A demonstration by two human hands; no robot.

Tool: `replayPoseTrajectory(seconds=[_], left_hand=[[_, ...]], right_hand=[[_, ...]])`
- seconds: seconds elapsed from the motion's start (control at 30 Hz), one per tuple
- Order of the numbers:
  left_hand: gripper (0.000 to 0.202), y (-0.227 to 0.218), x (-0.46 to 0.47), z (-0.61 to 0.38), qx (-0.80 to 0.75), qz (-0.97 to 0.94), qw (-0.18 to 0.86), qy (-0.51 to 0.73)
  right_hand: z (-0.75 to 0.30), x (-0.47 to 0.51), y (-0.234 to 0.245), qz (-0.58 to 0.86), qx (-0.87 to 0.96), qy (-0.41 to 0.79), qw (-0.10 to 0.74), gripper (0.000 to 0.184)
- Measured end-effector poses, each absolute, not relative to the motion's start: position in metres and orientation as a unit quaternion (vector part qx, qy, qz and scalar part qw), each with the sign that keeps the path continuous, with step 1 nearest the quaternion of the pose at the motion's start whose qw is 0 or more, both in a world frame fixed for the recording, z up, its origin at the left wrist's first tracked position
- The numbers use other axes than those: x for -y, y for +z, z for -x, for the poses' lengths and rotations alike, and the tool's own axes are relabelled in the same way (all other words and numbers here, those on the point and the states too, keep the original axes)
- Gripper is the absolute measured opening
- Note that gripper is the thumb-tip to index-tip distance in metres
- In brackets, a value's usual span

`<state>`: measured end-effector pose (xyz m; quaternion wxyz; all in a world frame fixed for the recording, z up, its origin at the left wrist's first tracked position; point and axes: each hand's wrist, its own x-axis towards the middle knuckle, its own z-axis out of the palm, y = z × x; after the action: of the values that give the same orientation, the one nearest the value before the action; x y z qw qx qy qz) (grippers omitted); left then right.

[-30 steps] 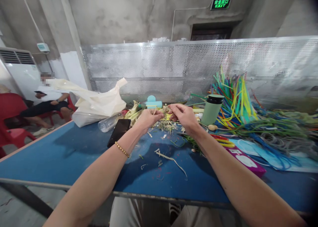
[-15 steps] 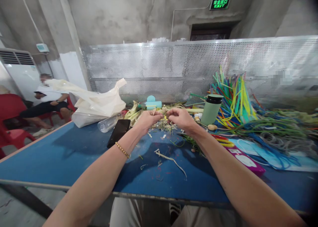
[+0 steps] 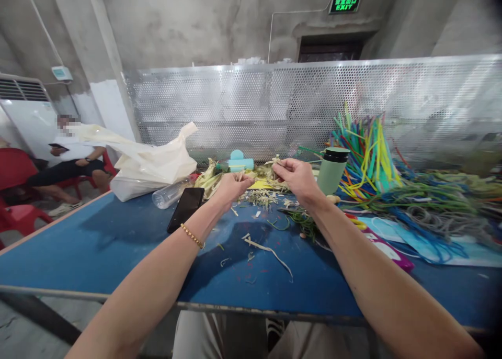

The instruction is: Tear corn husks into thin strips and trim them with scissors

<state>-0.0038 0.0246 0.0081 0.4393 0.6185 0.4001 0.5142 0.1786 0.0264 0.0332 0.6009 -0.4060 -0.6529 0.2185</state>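
At far left, beyond the blue surface (image 3: 117,254), a person (image 3: 78,152) seated among red chairs (image 3: 27,212). On the surface, a limp white bag (image 3: 157,163), creased and thin, perhaps pushed aside to leave elbow room; next to it, a smooth, transparent bottle (image 3: 167,195) on its side and a flat black phone (image 3: 186,207), probably put there for easy reach. Further right, pale, ribbed husks (image 3: 207,180), curled at the edges. Just beside them, left hand (image 3: 231,187), thumb and fingers drawn together; any shred between them too small to tell. At centre, a scatter of short, papery scraps (image 3: 264,198), with one long, kinked strip (image 3: 270,250) nearer. Above the scraps, a frayed, straw-coloured tuft (image 3: 276,160), pinched in the fingers of the right hand (image 3: 297,177), gripped lightly, it seems, to spare its brittle tip. Behind the right wrist, a matte green tumbler (image 3: 333,173), upright. At right, glossy, bright ribbons (image 3: 376,157) in a loose sheaf, tangled rubbery cords (image 3: 423,194), soft pale-blue sheets (image 3: 435,244) and a purple box (image 3: 400,258), partly hidden by the forearm.
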Motion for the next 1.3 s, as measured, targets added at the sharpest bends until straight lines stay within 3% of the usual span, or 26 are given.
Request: replayPoseTrajectory(seconds=[0.07,0.13,0.23,0.33,0.4,0.5,0.7,0.83,1.03,1.3], left_hand=[[0.025,0.005,-0.029,0.006,-0.407,-0.604,0.442,0.523],[0.026,0.004,-0.031,0.008,-0.414,-0.593,0.449,0.525],[0.024,0.005,-0.03,0.009,-0.419,-0.578,0.464,0.525],[0.026,0.007,-0.025,0.006,-0.414,-0.562,0.493,0.519],[0.03,0.009,-0.021,0.002,-0.396,-0.552,0.529,0.508],[0.032,0.01,-0.016,-0.004,-0.349,-0.527,0.592,0.501],[0.03,0.009,-0.012,-0.008,-0.335,-0.493,0.618,0.512],[0.024,0.01,-0.014,-0.007,-0.341,-0.477,0.628,0.512],[0.03,0.01,-0.018,-0.005,-0.32,-0.451,0.65,0.522],[0.032,0.014,-0.036,0.012,-0.317,-0.378,0.623,0.608]], right_hand=[[-0.189,-0.034,0.029,0.439,0.661,0.2,0.575,0.028],[-0.199,-0.043,0.023,0.515,0.686,0.159,0.489,0.03],[-0.207,-0.05,0.017,0.61,0.694,0.021,0.382,0.023],[-0.201,-0.043,0.022,0.562,0.689,-0.078,0.452,0.015],[-0.188,-0.031,0.028,0.496,0.713,-0.055,0.492,0.021],[-0.167,-0.012,0.032,0.41,0.793,0.059,0.447,0.026],[-0.154,-0.003,0.026,0.403,0.811,0.1,0.411,0.036],[-0.152,-0.005,0.023,0.419,0.82,0.122,0.369,0.026],[-0.154,-0.007,0.022,0.396,0.784,0.238,0.414,0.015],[-0.171,-0.019,0.025,0.397,0.727,0.337,0.448,0.019]])
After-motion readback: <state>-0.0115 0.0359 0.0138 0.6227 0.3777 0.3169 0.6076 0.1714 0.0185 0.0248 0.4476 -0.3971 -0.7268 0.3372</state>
